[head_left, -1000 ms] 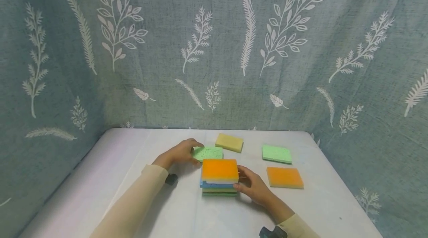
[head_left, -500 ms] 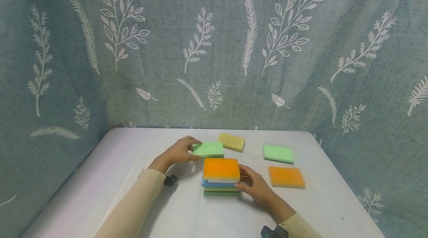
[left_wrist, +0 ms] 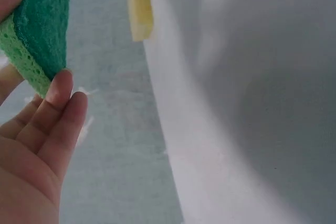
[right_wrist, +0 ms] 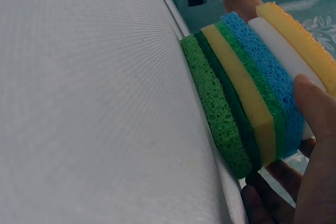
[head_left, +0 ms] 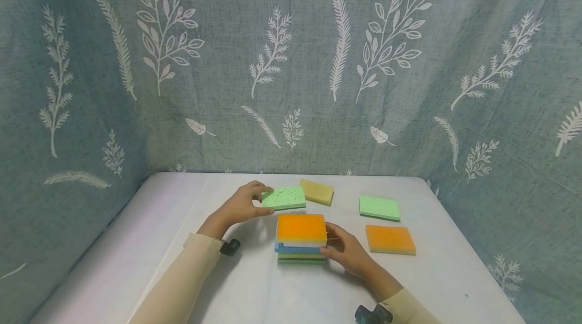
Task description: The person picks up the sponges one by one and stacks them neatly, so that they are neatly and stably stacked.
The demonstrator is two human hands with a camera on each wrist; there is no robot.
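Observation:
My left hand (head_left: 243,205) pinches a light green sponge (head_left: 284,198) by its left end, thumb on the near edge and fingers on the far edge. In the left wrist view the sponge (left_wrist: 44,24) shows a dark green scouring face and is raised off the table. A stack of several sponges (head_left: 301,230) stands just in front of it, orange on top, with white, blue, yellow and green layers below. My right hand (head_left: 347,250) grips the stack's right side; in the right wrist view its thumb (right_wrist: 312,103) lies against the upper layers, its fingers partly hidden behind.
A yellow sponge (head_left: 317,192) lies behind the held one. To the right lie another light green sponge (head_left: 379,207) and an orange sponge (head_left: 390,239). The white table (head_left: 182,202) meets a leaf-patterned curtain (head_left: 313,137) at the back and sides.
My left hand has lifted the light green sponge and moved it slightly up and away from behind the stack. The right hand has kept its hold on the stack.

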